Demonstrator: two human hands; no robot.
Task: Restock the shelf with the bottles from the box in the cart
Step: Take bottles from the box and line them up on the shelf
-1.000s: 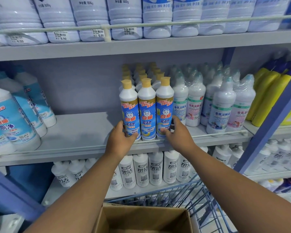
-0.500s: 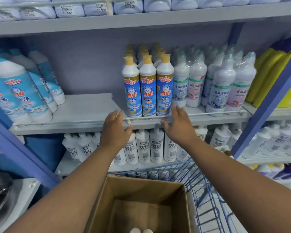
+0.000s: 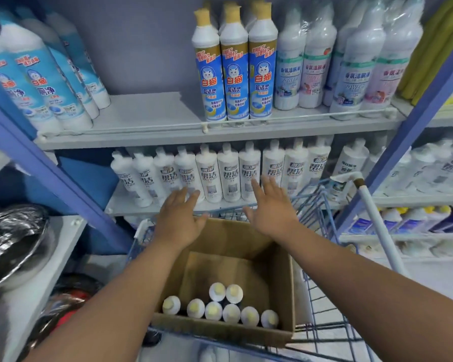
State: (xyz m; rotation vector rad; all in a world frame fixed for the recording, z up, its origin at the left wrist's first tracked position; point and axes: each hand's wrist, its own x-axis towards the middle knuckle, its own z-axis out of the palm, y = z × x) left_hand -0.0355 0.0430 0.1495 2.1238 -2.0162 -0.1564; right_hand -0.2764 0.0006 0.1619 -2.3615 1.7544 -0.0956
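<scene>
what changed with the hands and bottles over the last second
Both hands came off the shelf. The left hand and right hand let go of the blue-label bottles and dropped toward the cardboard box, fingers spread and holding nothing. The three front bottles stayed in their row; the capped bottles in the box are untouched.

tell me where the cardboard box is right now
In the head view the cardboard box sits low and centre inside the blue wire cart, below both open hands, with yellow-capped bottles along its near side.
</scene>
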